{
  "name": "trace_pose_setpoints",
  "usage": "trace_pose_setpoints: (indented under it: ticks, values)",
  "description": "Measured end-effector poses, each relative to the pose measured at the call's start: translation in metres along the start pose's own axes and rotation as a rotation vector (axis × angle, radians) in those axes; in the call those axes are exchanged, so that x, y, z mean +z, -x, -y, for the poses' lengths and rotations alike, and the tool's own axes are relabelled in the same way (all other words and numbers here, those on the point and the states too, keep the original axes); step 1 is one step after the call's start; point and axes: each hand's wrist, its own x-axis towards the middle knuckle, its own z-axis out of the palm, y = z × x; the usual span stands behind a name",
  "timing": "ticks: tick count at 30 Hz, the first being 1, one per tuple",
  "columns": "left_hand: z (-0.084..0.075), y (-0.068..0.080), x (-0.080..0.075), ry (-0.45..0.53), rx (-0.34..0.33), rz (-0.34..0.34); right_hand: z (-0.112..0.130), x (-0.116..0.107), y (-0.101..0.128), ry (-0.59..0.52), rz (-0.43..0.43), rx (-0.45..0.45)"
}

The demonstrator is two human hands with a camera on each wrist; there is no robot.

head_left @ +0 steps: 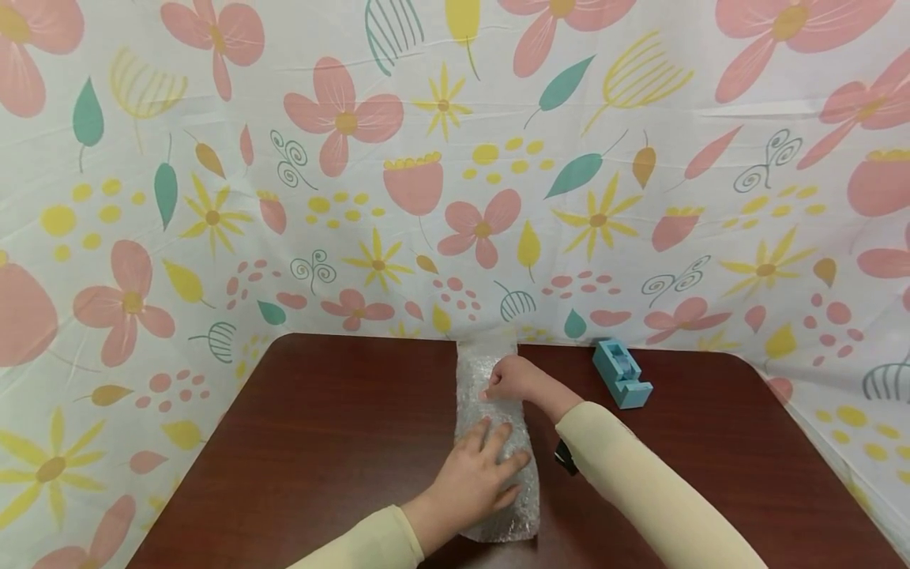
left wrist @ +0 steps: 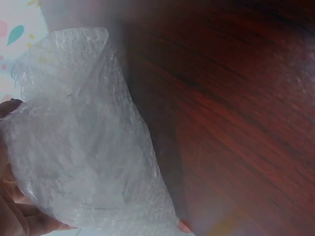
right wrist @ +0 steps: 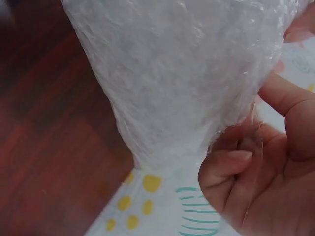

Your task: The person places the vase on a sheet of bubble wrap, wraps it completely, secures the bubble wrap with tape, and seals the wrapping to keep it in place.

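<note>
A long bundle of bubble wrap [head_left: 498,510] lies lengthwise on the table; what is inside, if anything, is hidden. My left hand [head_left: 472,478] rests on its near half with fingers spread, the fingertips on the wrap. In the left wrist view the wrap [left wrist: 93,142] hides most of that hand. Farther up, my right hand [head_left: 519,379] has curled fingers at the wrap's right side. In the right wrist view a thin clear strip, apparently tape [right wrist: 260,130], runs past the fingers of the right hand [right wrist: 275,162], which seem to pinch it against the wrap's edge.
A light blue tape dispenser [head_left: 620,373] stands at the back right of the dark red-brown wooden table [head_left: 341,427]. A small black object [head_left: 565,457] shows beneath the right forearm. Behind and beside the table hangs a flower-print cloth [head_left: 455,182].
</note>
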Motion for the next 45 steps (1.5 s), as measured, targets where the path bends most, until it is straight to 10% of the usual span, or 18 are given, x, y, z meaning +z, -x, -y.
trace_pose_setpoints:
  ticks: [11,19,26,45]
  values:
    - [-0.005,0.000,0.002,-0.012,-0.032,-0.006,0.008,-0.001,-0.002,0.250,0.015,0.193]
    - [-0.008,0.003,0.001,0.004,-0.048,0.026,-0.045,0.003,0.014,-0.154,0.017,-0.005]
    - [-0.004,0.006,0.002,0.032,-0.064,0.007,-0.079,-0.005,0.030,-0.469,0.163,0.067]
    - [-0.001,0.005,0.003,0.017,-0.067,0.000,-0.081,-0.013,0.046,-0.339,0.111,-0.125]
